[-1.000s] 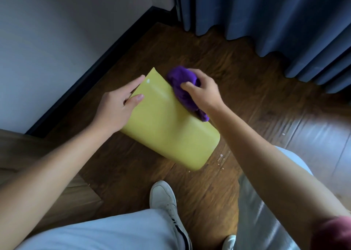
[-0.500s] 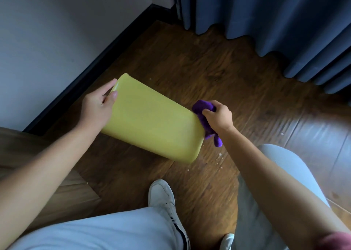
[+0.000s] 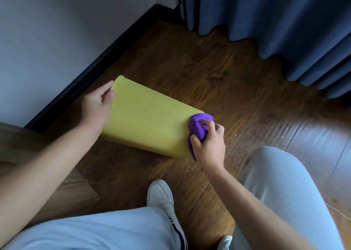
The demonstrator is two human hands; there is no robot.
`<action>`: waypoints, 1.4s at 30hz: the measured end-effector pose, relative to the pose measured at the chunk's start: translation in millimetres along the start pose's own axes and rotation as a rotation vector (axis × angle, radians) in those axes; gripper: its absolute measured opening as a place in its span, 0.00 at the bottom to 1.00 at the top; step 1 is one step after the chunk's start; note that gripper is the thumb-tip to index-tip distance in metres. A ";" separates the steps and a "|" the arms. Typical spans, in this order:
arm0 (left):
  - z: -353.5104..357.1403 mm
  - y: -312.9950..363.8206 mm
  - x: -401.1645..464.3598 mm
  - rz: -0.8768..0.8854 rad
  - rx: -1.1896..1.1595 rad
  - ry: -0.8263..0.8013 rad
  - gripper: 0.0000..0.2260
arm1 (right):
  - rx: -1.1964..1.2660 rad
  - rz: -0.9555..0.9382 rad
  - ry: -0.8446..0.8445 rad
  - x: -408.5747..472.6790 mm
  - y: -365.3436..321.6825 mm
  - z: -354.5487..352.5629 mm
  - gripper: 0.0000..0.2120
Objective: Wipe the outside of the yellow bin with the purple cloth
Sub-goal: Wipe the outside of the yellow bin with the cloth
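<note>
The yellow bin [image 3: 150,118] lies tipped on its side above the wooden floor, its long flat wall facing up. My left hand [image 3: 96,107] grips its left end at the rim. My right hand [image 3: 209,144] is closed on the bunched purple cloth [image 3: 198,126] and presses it against the bin's right end, near the rounded corner. Part of the cloth hangs below my fingers.
A white wall with a dark skirting board [image 3: 91,73] runs along the left. Blue curtains [image 3: 275,25] hang at the back and right. A wooden furniture edge [image 3: 22,155] is at lower left. My knees and white shoes [image 3: 161,198] are below the bin. Small crumbs dot the floor.
The bin has turned so its long side lies more level and swung left. My right hand carried the cloth from the bin's far upper edge down to its right end.
</note>
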State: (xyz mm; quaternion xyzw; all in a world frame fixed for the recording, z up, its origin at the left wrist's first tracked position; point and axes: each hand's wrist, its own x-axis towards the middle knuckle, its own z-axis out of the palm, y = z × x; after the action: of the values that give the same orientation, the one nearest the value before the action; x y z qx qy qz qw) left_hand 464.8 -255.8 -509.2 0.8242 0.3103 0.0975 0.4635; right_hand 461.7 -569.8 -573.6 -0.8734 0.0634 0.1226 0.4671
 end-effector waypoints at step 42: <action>21.6 49.9 -9.7 0.023 0.026 0.020 0.17 | -0.303 -0.235 -0.079 10.9 7.3 1.3 0.23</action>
State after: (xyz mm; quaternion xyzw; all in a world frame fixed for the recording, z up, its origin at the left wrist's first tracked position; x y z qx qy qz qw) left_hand 487.8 -295.7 -478.8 0.8328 0.3067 0.1068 0.4484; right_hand 470.4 -572.7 -583.1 -0.9295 -0.0767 0.1097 0.3436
